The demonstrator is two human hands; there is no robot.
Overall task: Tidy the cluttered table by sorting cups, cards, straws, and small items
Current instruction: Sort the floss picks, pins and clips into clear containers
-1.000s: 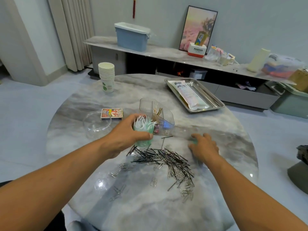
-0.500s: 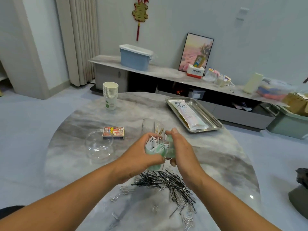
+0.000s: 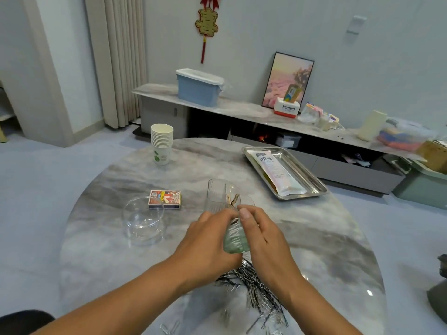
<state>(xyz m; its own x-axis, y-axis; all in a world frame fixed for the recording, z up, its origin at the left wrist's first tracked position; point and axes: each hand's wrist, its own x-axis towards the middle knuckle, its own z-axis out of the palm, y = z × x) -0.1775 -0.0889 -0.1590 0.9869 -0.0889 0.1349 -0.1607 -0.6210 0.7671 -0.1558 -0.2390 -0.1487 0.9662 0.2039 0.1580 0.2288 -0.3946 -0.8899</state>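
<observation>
Both hands hold the green container point(image 3: 235, 240) above the hairpin pile point(image 3: 256, 286); left hand point(image 3: 208, 240) wraps its side, likely steadying it; right hand point(image 3: 260, 234) curls over the top, probably capping it.

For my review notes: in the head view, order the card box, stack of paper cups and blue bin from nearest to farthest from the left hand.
From the left hand:
1. Card box, on the table, up and left.
2. Stack of paper cups, at the table's far left edge.
3. Blue bin, on the shelf by the wall.
</observation>
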